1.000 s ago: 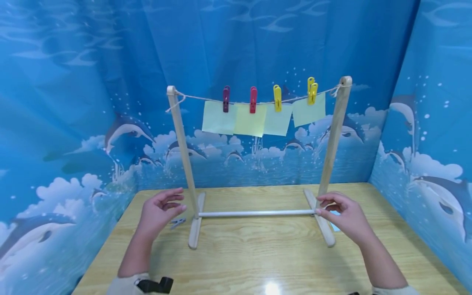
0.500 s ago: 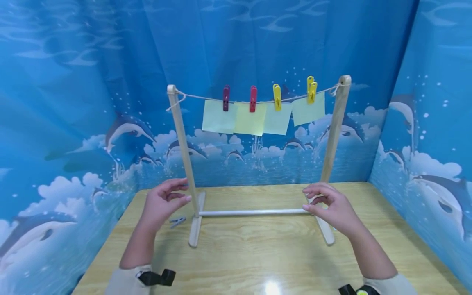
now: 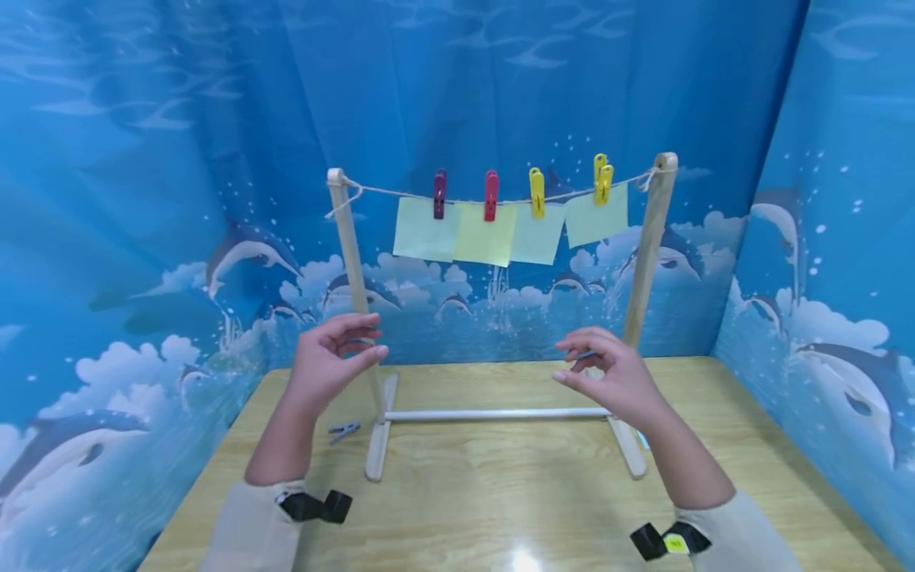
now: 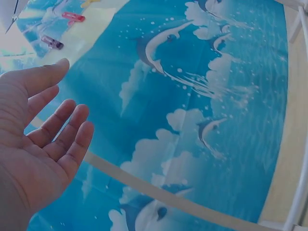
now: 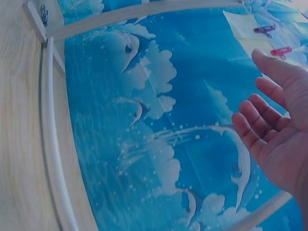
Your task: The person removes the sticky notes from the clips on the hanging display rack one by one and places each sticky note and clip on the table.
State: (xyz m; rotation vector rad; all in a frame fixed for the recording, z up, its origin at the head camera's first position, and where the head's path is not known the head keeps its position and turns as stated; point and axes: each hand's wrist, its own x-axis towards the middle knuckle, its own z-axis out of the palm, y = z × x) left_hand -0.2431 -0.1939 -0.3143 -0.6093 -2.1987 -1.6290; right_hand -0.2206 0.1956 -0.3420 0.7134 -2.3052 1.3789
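Observation:
In the head view my left hand [image 3: 330,361] is raised in front of the rack's left wooden post [image 3: 348,246], fingers loosely bent, holding nothing. My right hand [image 3: 615,373] hovers by the right post [image 3: 649,246], likewise holding nothing. Above them a string [image 3: 393,191] carries several sticky notes, among them a yellow one [image 3: 482,245] and a pale green one [image 3: 425,238]. Purple [image 3: 439,195], red [image 3: 491,196] and yellow [image 3: 537,193] clothespins clip them. At the right end, two yellow clothespins [image 3: 604,186] overlap. Both wrist views show bare palms, the left [image 4: 38,168] and the right [image 5: 288,144].
A grey clothespin [image 3: 345,430] lies on the wooden table [image 3: 486,492], left of the rack's foot. A bit of blue paper [image 3: 642,439] shows beside the right foot, mostly hidden by my arm. A white rod [image 3: 493,414] joins the feet; a dolphin-print curtain [image 3: 457,334] surrounds the table.
Both hands have risen and moved inward, the right one leftward from the right foot, the left one rightward across the left post. The hanging notes and clothespins stay as they were.

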